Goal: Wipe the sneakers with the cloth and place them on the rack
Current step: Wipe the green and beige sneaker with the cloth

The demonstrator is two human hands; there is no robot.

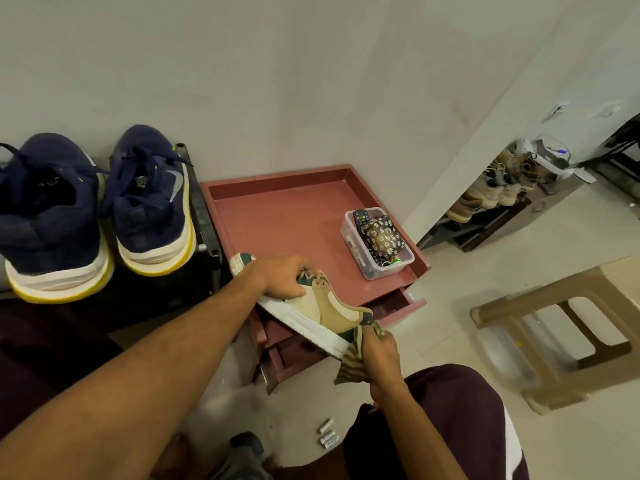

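Observation:
My left hand [282, 275] grips a tan, cream and green sneaker [329, 311] by its laces and top, holding it tilted on its side over the pink drawer unit [284, 216]. The white sole faces me. My right hand [379, 355] holds a striped olive cloth [349, 367] pressed against the sneaker's heel end. Two navy sneakers [100, 209] with white and yellow soles stand side by side on a black rack [204, 216] at the left, heels toward me.
A clear plastic box [377, 244] with a remote and a flowered pouch sits on the pink unit's tray top. Its drawers [398, 303] stand slightly open. A beige plastic stool [568, 327] is at right. A far shoe rack [498, 195] holds several shoes. Small batteries [327, 436] lie on the floor.

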